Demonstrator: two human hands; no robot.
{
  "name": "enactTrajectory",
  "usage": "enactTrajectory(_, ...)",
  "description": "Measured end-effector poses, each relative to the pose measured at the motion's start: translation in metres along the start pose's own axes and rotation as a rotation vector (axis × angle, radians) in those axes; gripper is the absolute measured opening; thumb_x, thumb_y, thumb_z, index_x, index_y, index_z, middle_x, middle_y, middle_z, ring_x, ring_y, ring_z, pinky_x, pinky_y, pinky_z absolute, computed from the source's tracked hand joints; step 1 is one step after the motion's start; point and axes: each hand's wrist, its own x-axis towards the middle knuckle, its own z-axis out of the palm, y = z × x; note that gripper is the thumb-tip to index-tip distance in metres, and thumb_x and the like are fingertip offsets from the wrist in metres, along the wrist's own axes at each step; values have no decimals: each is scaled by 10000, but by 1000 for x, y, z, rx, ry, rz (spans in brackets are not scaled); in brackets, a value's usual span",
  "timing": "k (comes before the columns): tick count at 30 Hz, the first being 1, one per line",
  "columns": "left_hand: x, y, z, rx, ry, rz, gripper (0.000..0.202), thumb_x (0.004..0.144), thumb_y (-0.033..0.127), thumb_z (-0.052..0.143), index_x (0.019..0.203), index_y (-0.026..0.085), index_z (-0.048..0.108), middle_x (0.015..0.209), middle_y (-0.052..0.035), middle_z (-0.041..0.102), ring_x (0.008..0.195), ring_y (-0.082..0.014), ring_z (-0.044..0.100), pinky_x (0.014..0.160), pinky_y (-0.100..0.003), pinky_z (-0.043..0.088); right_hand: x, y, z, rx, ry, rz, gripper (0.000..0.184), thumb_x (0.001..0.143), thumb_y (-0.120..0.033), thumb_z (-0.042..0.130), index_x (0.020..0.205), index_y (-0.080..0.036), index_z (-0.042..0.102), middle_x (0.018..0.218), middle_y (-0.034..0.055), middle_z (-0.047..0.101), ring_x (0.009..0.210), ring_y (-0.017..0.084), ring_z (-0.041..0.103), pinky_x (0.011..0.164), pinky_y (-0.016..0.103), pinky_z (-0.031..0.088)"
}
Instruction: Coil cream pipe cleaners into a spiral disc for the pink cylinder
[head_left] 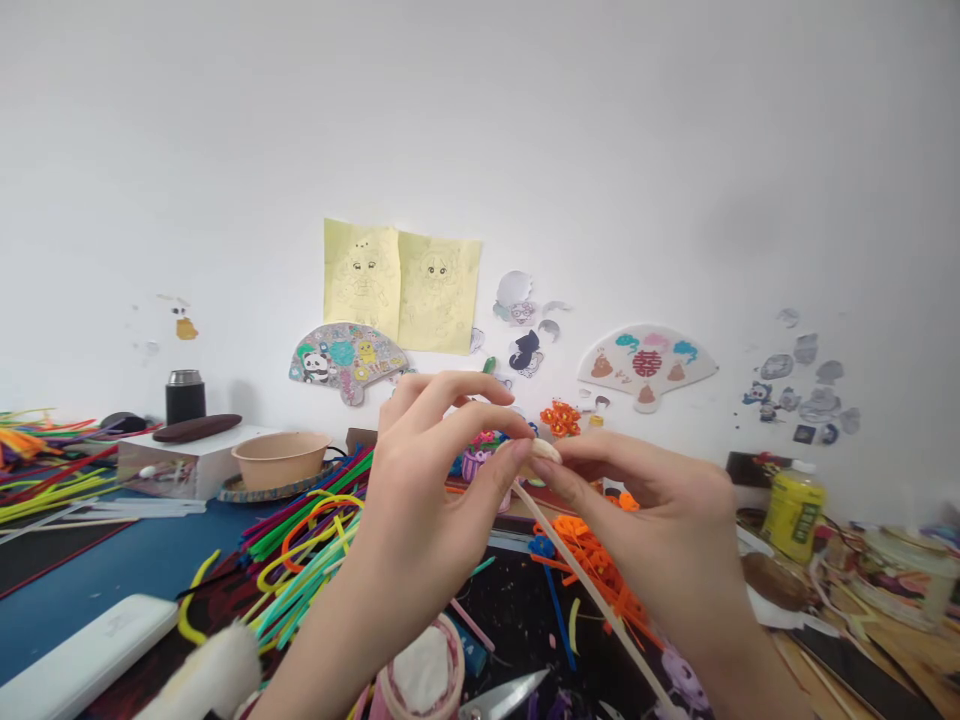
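In the middle of the head view, both hands are raised and meet at their fingertips. My left hand (435, 480) is closed, its thumb and index finger pinching the bent end of a cream pipe cleaner (589, 585). From the other side, my right hand (652, 510) grips the same bent part between thumb and fingers. The stem's long tail runs down to the lower right, in front of my right palm. Fingers partly hide the shape of the bent end. Below the hands, orange pipe-cleaner pieces (585, 550) lie in a heap.
Scissors (506, 697) lie beside a pink-rimmed container (422, 670) at the front. Coloured pipe cleaners (311, 560) spread on the left, near a beige bowl (281, 460) and a white case (94, 655). A yellow bottle (795, 510) stands right. Behind rises a white wall (480, 120).
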Motion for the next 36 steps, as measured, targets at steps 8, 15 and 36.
enactTrajectory(8, 0, -2, -1, -4, -21, 4, 114, 871, 122, 681, 850, 231, 706, 1014, -38, 705, 958, -236, 596, 863, -423, 443, -2, 0, -1, -34, -33, 22, 93, 845, -200, 745, 757, -228, 754, 675, -42, 735, 600, 120, 665, 570, 195, 541)
enactTrajectory(15, 1, -3, -1, -62, -41, -19, 142, 867, 92, 674, 817, 222, 703, 1006, -31, 704, 942, -224, 600, 859, -399, 438, -2, -1, -1, -11, -46, 53, 107, 845, -222, 747, 739, -230, 751, 660, -47, 731, 578, 107, 644, 551, 186, 510)
enactTrajectory(36, 0, -3, -7, -104, -211, -118, 166, 915, 111, 605, 848, 240, 685, 1030, 10, 651, 1002, -204, 539, 908, -390, 330, -2, 6, -2, -94, -57, -73, 139, 808, -132, 768, 714, -222, 721, 636, -71, 695, 560, 81, 595, 558, 174, 453)
